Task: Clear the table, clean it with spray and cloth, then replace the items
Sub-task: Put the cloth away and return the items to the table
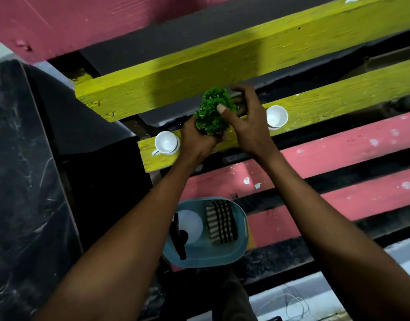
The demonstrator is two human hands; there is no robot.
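At the far left of the frame a dark, scuffed surface fills the view from top to bottom; what it belongs to is hard to make out. Right of it, left of centre, a white cup sits on the end of a yellow plank of the slatted table; its handle shows at the lower left, and something white under it is mostly hidden. Below centre, a pale blue basket rests on a pink plank, holding a white round object, a black item and a striped folded cloth; whether the white and black parts are a spray bottle cannot be told. At the frame's centre the left hand grips the base of a small green plant, its fingers curled underneath and hiding the pot. The right hand grasps the plant from the right, thumb pressed on the foliage, fingers wrapped behind it and partly hidden. Just right of that hand a second white cup stands on the same yellow plank, its lower edge partly obscured. The plant is over the yellow plank between the two cups; whether it touches the wood cannot be seen.
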